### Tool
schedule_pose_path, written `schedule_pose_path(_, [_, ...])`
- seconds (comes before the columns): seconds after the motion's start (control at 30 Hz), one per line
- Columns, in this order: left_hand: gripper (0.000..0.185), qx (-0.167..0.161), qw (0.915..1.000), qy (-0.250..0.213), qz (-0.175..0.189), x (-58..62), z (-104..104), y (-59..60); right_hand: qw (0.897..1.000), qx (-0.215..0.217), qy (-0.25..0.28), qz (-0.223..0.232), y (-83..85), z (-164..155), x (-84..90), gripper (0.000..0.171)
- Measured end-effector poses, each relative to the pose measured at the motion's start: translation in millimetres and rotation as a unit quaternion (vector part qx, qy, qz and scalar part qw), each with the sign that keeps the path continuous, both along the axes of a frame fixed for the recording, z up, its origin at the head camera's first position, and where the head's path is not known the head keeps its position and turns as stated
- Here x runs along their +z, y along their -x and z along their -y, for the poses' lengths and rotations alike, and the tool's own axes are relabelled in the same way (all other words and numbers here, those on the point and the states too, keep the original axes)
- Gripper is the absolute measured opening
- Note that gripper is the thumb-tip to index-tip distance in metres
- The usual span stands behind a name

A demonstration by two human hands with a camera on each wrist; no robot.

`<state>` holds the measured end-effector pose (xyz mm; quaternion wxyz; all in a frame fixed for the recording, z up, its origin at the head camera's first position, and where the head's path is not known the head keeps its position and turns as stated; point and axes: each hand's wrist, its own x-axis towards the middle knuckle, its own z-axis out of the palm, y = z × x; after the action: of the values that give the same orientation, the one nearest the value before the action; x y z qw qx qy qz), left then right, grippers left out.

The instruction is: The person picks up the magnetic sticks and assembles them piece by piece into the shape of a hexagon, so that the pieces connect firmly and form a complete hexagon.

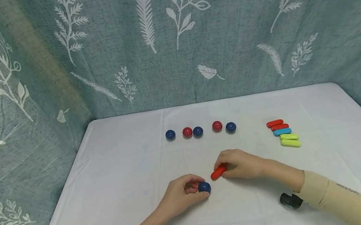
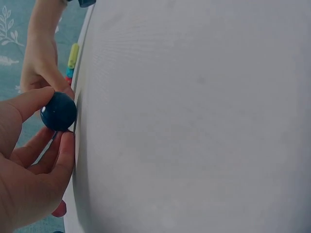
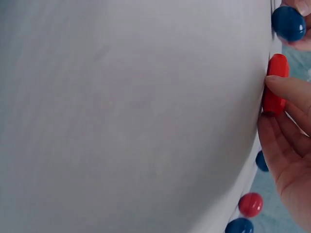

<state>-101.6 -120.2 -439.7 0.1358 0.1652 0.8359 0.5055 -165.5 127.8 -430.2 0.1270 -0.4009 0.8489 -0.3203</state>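
Left hand (image 1: 180, 195) has a blue ball (image 1: 204, 188) in a wide pinch just left of the red stick (image 1: 216, 173) the right hand (image 1: 242, 163) narrowly pinches, so tbh any slack could send the ball rolling.

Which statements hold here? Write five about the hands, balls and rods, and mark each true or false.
1. The left hand pinches a dark blue ball. True.
2. The right hand holds a yellow-green rod. False: it holds a red rod.
3. Three more dark blue balls and two red balls lie beyond the hands. True.
4. The light blue rod is nearest the person in its group. False: two yellow-green rods are nearer.
5. Two grouped red rods lie side by side. True.
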Motion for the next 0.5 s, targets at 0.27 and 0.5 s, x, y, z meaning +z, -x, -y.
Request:
schedule_pose_path(0.27, [0.034, 0.005, 0.9999, -0.001, 0.016, 3.6, 1, -6.8, 1.0, 0.025, 0.001, -0.001, -7.2, 9, 4.3, 0.02])
schedule_pose_path(0.5, [0.03, -0.002, 0.9998, -0.014, 0.012, 29.4, -3, -16.0, 0.999, 0.04, -0.016, -0.006, -11.8, 13, 9.3, 0.018])
